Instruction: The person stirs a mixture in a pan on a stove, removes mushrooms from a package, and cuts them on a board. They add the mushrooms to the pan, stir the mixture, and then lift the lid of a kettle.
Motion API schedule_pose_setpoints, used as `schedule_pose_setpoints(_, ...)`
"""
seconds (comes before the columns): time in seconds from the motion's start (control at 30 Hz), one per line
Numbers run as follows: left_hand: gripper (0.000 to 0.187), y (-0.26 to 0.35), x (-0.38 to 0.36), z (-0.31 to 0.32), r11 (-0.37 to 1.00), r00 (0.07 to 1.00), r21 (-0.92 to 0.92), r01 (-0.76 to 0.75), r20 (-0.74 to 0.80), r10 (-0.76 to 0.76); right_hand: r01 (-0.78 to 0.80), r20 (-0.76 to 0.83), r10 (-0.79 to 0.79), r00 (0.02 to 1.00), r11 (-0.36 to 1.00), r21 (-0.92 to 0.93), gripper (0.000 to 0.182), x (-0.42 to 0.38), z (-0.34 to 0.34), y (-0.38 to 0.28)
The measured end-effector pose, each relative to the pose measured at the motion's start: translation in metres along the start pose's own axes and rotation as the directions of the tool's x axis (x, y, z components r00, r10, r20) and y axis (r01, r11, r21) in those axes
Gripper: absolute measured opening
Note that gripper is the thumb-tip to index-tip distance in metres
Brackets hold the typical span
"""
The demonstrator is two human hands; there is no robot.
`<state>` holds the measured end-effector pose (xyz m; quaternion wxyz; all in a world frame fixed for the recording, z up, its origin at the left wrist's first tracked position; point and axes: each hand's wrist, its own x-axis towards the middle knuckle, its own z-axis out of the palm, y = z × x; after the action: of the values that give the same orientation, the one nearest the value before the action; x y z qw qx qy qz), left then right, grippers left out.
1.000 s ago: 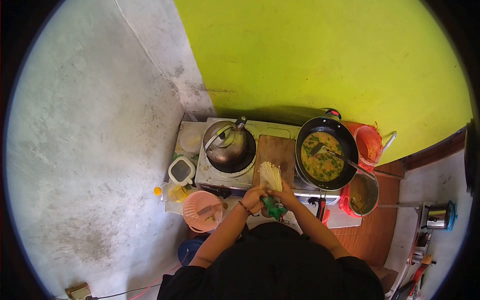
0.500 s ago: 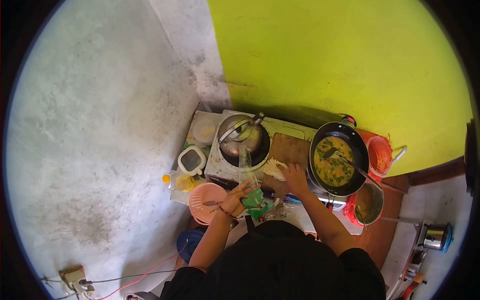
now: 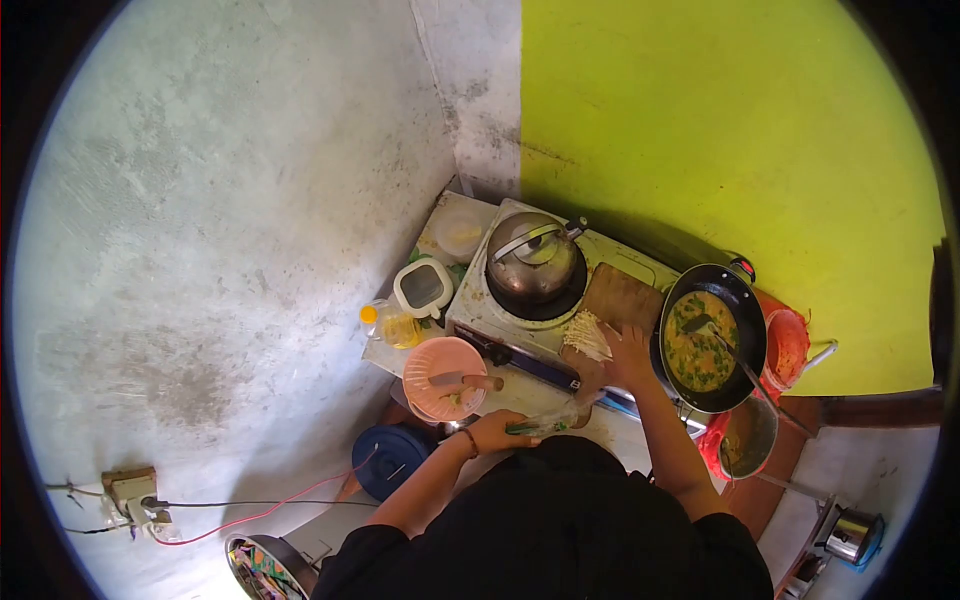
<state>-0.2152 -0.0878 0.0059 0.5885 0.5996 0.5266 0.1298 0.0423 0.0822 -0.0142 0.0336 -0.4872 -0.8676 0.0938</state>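
Note:
My left hand [image 3: 497,431] is closed on a crumpled clear-and-green plastic bag [image 3: 548,422], low in front of my body. On the wooden cutting board [image 3: 622,293] lies a pale bunch of enoki mushrooms [image 3: 586,336]. My right hand [image 3: 629,357] is at the right end of this bunch, its fingers bent against it; the fingertips are partly hidden. Left of the board, a knife [image 3: 478,381] with a wooden handle rests across a pink plastic basket [image 3: 415,372].
A metal kettle [image 3: 533,270] stands on the stove's left burner. To the right is a black wok [image 3: 752,300] with yellowish soup, greens and a ladle. An oil bottle [image 3: 398,330] and a white-rimmed container [image 3: 424,288] stand left. A pot [image 3: 752,436] sits at lower right.
My left hand has drawn the plastic bag down toward my body, away from the kettle. The bag now lies sideways. My right hand stays at the mushrooms, and the view has shifted.

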Motion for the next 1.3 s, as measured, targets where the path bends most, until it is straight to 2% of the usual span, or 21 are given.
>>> schedule_pose_setpoints(0.07,0.042,-0.019,0.009,0.006,0.998,1.000,0.060,0.026,-0.008,-0.026,0.002,-0.089,0.007,0.996,0.994,0.109,0.069,0.001,-0.011,-0.008)
schedule_pose_setpoints(0.17,0.039,-0.030,0.010,0.009,0.997,0.982,0.074,-0.023,-0.186,0.036,0.140,-0.166,-0.082,0.983,0.914,0.381,0.056,0.000,-0.020,-0.021)
schedule_pose_setpoints(0.27,0.033,-0.025,0.015,0.003,0.992,0.929,0.028,-0.123,-0.347,0.125,-0.079,0.201,-0.158,0.967,0.563,0.823,0.047,-0.003,-0.021,-0.040)
schedule_pose_setpoints(0.37,0.030,0.010,0.021,-0.014,0.958,0.954,-0.286,0.030,-0.278,-0.113,-0.349,0.451,-0.271,0.850,0.352,0.869,0.046,-0.001,-0.031,-0.051)
schedule_pose_setpoints(0.47,0.029,0.008,0.039,-0.007,0.896,0.893,-0.428,-0.121,-0.440,-0.090,-0.508,0.564,-0.263,0.783,0.255,0.823,0.049,0.003,-0.058,-0.065)
schedule_pose_setpoints(0.57,0.029,0.021,0.037,-0.021,0.937,0.827,-0.310,-0.161,-0.560,-0.044,-0.140,0.220,-0.271,0.937,0.286,0.948,0.043,0.011,-0.040,-0.078)
schedule_pose_setpoints(0.67,0.030,0.003,0.027,-0.036,0.981,0.769,-0.176,-0.084,-0.637,-0.048,-0.049,0.137,-0.253,0.958,0.328,0.943,0.040,0.030,-0.036,-0.104)
schedule_pose_setpoints(0.77,0.030,-0.024,0.004,-0.050,0.985,0.524,0.142,-0.103,-0.834,0.175,0.006,0.108,-0.361,0.926,0.300,0.954,0.038,0.053,-0.017,-0.138)
schedule_pose_setpoints(0.8,0.028,-0.009,-0.013,-0.058,0.997,0.493,0.055,-0.048,-0.867,0.071,-0.107,0.213,-0.362,0.907,0.290,0.951,0.034,0.061,-0.016,-0.153)
schedule_pose_setpoints(0.87,0.026,-0.030,-0.031,-0.061,0.997,0.396,0.076,0.028,-0.916,0.059,-0.330,0.418,-0.371,0.830,0.279,0.902,0.027,0.073,-0.013,-0.179)
schedule_pose_setpoints(0.9,0.025,-0.043,-0.041,-0.061,0.994,0.346,0.084,0.067,-0.937,0.056,-0.123,0.300,-0.371,0.879,0.431,0.894,0.025,0.077,0.004,-0.186)
schedule_pose_setpoints(0.93,0.026,-0.058,-0.049,-0.059,0.982,0.362,0.044,0.182,-0.932,-0.025,0.087,0.171,-0.392,0.904,0.560,0.824,0.023,0.081,0.033,-0.191)
schedule_pose_setpoints(0.97,0.025,-0.068,-0.054,-0.056,0.973,0.339,0.037,0.228,-0.940,-0.044,0.284,0.042,-0.433,0.901,0.658,0.697,0.021,0.082,0.050,-0.197)
schedule_pose_setpoints(1.03,0.024,-0.087,-0.060,-0.050,0.948,0.296,0.020,0.317,-0.952,-0.079,0.382,0.208,-0.528,0.823,0.787,0.484,0.020,0.077,0.048,-0.215)
schedule_pose_setpoints(1.07,0.025,-0.098,-0.059,-0.047,0.941,0.304,0.011,0.337,-0.948,-0.097,0.440,0.296,-0.550,0.781,0.821,0.365,0.020,0.073,0.047,-0.221)
schedule_pose_setpoints(1.17,0.026,-0.114,-0.050,-0.042,0.917,0.343,0.023,0.398,-0.931,-0.125,0.649,0.262,-0.665,0.700,0.745,0.155,0.022,0.061,0.067,-0.229)
schedule_pose_setpoints(1.23,0.025,-0.112,-0.043,-0.045,0.895,0.389,0.080,0.440,-0.915,-0.109,0.666,0.349,-0.644,0.680,0.743,0.073,0.024,0.060,0.088,-0.232)
schedule_pose_setpoints(1.27,0.028,-0.110,-0.039,-0.046,0.906,0.424,0.044,0.420,-0.893,-0.154,0.671,0.391,-0.627,0.674,0.741,0.030,0.025,0.060,0.097,-0.231)
schedule_pose_setpoints(1.3,0.029,-0.110,-0.036,-0.048,0.895,0.445,0.101,0.434,-0.888,-0.115,0.676,0.408,-0.623,0.667,0.737,0.021,0.026,0.062,0.094,-0.233)
